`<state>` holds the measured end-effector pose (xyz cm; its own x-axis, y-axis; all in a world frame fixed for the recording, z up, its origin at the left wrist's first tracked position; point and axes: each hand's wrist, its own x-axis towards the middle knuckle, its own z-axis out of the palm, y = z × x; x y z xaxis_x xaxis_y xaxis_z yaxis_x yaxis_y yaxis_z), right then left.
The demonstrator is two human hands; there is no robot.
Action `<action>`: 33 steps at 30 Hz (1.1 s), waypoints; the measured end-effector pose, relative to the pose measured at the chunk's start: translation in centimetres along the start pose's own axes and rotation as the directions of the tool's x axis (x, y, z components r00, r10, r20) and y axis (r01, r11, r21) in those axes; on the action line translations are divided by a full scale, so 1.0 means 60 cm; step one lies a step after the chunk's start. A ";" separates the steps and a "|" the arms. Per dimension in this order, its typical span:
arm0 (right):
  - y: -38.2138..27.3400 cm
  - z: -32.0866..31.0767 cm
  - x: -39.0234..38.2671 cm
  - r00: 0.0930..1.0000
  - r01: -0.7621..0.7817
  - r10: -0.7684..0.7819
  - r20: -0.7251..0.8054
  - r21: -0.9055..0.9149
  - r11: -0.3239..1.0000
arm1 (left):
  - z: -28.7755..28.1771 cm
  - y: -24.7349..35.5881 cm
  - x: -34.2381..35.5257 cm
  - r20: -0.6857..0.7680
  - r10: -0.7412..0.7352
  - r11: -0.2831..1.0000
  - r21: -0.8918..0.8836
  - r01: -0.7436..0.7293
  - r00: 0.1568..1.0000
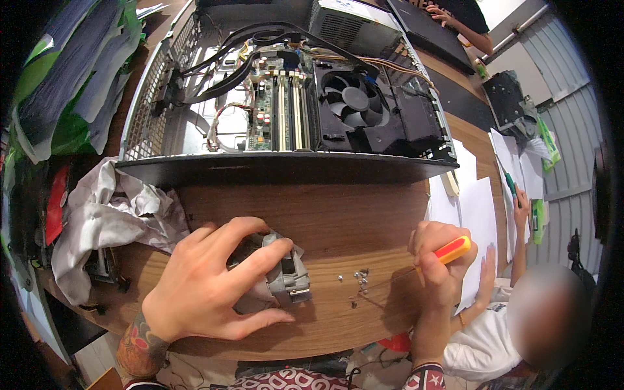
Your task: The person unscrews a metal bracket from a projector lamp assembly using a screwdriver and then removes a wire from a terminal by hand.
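My left hand lies over a small grey metal part on the wooden table, fingers wrapped around it. My right hand is closed on a screwdriver with a red and yellow handle; its thin shaft slants down to the left toward several small screws lying loose on the wood. An opened desktop computer case sits just beyond both hands, showing a green board, a black fan and black cables.
A crumpled grey cloth lies left of my left hand. White paper sheets sit at the right edge. A seated person is at lower right; another person's arm reaches in at the top.
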<state>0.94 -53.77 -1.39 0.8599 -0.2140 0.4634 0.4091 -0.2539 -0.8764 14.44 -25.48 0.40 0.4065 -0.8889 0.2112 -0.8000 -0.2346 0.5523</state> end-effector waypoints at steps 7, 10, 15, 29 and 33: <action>-0.008 -0.011 -0.006 0.995 0.032 -0.032 -0.098 -0.001 0.999 | 0.002 0.001 0.002 0.000 0.007 1.000 0.025 -0.007 1.000; -0.009 -0.004 -0.002 0.999 0.031 -0.033 -0.043 -0.045 0.999 | 0.001 0.002 0.000 0.003 0.002 1.000 0.030 -0.002 1.000; -0.007 0.002 0.000 0.997 0.039 -0.044 -0.057 -0.077 0.996 | 0.005 0.000 -0.001 -0.008 0.010 0.999 0.035 -0.010 1.000; -0.022 0.010 0.000 0.980 0.002 0.028 -0.196 0.153 0.988 | 0.004 -0.004 0.004 -0.140 0.067 0.997 0.045 -0.062 0.988; -0.014 0.007 -0.006 0.983 0.027 0.033 -0.180 0.318 0.948 | 0.009 -0.009 0.001 -0.149 0.052 0.997 0.057 -0.044 0.987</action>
<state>0.43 -53.10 -0.87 0.8037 -0.3887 0.4505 0.5078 0.0537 -0.8598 14.65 -25.61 -0.35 0.4257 -0.8311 0.3578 -0.8409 -0.2174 0.4956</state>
